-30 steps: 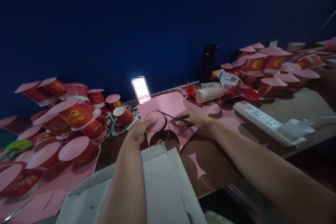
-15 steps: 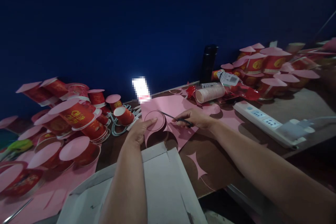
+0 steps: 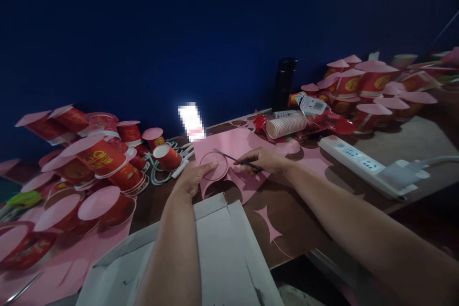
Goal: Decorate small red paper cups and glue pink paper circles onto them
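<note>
My left hand [image 3: 190, 179] pinches the near-left part of a pink paper sheet [image 3: 233, 141]. Its thumb lies on top, inside a circle drawn in a dark line, and the other fingers are hidden below. Curved bites are cut out of the sheet's near edge. In my right hand [image 3: 265, 160] is a pair of dark scissors [image 3: 233, 158], its thin blade pointing left across the upper right of the drawn circle. A pink offcut [image 3: 268, 224] with curved sides lies on the brown table below my right hand.
A white cardboard box [image 3: 222, 244] sits under my left forearm. Red paper cups [image 3: 103, 158] with pink discs crowd the left; more cups [image 3: 376, 81] stand at right. A power strip [image 3: 351, 158], stacked cups [image 3: 287, 126], black bottle [image 3: 285, 83] and bright blurred screen [image 3: 191, 120] surround the paper.
The paper has shifted slightly right with my left hand, and the dark gap right of the drawn circle shows less. My right hand keeps the scissors in nearly the same spot.
</note>
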A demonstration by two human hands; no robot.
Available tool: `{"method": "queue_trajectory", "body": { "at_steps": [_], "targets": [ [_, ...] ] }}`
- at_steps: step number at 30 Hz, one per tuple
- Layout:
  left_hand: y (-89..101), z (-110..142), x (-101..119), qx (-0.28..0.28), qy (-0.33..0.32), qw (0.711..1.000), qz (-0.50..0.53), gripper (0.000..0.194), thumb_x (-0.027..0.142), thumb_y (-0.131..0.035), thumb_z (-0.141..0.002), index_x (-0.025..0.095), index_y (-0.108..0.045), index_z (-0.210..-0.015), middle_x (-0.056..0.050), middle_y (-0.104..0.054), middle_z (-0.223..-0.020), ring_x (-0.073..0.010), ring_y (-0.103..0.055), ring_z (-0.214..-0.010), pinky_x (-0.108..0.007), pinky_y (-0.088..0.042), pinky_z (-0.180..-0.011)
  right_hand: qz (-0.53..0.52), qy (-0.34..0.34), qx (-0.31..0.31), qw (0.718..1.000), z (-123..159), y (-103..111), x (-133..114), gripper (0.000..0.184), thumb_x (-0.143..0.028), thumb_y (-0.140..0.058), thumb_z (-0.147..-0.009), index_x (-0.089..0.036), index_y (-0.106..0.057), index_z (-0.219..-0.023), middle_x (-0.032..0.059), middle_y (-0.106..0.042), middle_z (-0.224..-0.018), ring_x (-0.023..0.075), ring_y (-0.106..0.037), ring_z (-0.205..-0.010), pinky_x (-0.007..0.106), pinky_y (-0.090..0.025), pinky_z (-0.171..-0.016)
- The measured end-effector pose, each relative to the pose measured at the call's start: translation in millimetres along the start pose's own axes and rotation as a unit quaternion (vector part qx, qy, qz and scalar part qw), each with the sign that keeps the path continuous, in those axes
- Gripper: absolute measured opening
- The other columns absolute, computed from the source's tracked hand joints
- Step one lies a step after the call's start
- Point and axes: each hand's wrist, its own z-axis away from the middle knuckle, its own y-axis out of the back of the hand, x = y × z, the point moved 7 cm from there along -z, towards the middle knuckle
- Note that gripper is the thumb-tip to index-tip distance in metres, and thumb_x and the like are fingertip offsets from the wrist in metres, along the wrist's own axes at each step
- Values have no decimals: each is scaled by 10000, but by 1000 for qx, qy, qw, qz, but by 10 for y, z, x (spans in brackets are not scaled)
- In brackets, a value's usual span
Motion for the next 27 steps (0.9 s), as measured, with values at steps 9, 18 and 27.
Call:
{"method": "queue_trajectory", "body": {
  "at_steps": [9, 18, 27],
  "targets": [
    [-10, 38, 9, -4, 19, 1000, 8, 437, 244, -812, -606, 71, -682, -986, -138, -734, -862, -264, -702, -756, -407, -574, -767, 29, 11, 7, 999, 16, 28, -44, 491, -489, -775, -658, -183, -741, -1041, 1, -642, -672, 81, -508, -565, 218, -418, -557],
    [-17, 50, 48, -11, 20, 1000, 3, 474, 233, -818, -601, 67, -675, -1021, -144, -735, -897, -275, -705, -782, -415, -576, -779, 19, 18, 13, 1000, 14, 31, -48, 504, -496, -781, -646, -168, -744, -1026, 5, -636, -671, 80, -495, -578, 214, -402, -543],
    [5, 61, 44, -19, 27, 999, 0, 467, 223, -804, -615, 75, -677, -1040, -143, -738, -883, -280, -707, -793, -409, -582, -761, -3, 16, 3, 1000, 16, 28, -50, 479, -483, -800, -623, -179, -758, -991, -17, -598, -601, 76, -459, -550, 215, -372, -523]
  ]
}}
